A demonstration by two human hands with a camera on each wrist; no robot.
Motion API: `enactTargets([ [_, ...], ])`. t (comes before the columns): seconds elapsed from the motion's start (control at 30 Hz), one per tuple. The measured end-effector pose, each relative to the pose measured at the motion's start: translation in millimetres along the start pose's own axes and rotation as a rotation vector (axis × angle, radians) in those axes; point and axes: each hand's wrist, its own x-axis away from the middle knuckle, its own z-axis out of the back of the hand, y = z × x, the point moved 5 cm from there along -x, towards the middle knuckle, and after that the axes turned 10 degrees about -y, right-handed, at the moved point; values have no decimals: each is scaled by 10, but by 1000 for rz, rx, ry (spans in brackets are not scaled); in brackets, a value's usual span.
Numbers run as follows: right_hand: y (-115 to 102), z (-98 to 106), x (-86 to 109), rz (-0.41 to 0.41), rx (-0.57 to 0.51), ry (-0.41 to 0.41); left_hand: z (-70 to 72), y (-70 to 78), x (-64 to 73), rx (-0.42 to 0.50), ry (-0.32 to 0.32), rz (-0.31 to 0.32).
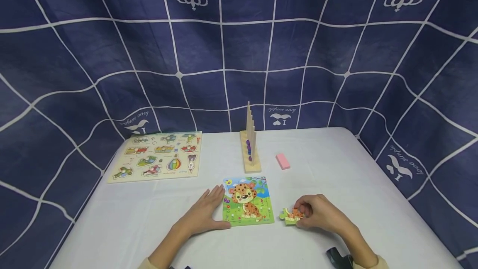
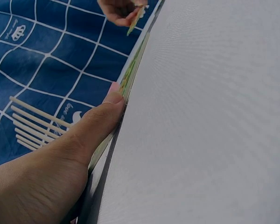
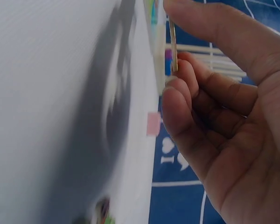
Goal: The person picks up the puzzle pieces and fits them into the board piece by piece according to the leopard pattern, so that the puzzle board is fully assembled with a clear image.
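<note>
A square jigsaw puzzle board (image 1: 239, 196), printed with a spotted cub on grass, lies flat on the white table. At its left side rests my left hand (image 1: 205, 213), fingers extended along the left edge and thumb at the near left corner. The left wrist view shows that thumb (image 2: 100, 119) against the board's edge. To the right of the board, my right hand (image 1: 323, 213) pinches a puzzle piece (image 1: 288, 216) showing part of a spotted animal's body and green grass. Seen edge-on in the right wrist view, the thin piece (image 3: 173, 44) sits between thumb and fingers.
A larger wooden peg puzzle board (image 1: 158, 155) with vehicle pictures lies at the back left. Behind the cub puzzle stands a wooden base with upright rods (image 1: 251, 146) and purple and blue beads. A pink block (image 1: 283, 161) lies to its right. A dark blue checked curtain (image 1: 246, 45) surrounds the table.
</note>
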Motion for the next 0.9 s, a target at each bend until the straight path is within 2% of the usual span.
enactTargets([
  [0.23,-239,-65,-242,30,32,-2,4,-4,2,4,7,-6],
  [0.7,-624,-378,-724,153,31,-90,29,1,29,6,9,-9],
  [0.9,-727,-455,-859,154,56,-113,33,21,23,16,3,-8],
])
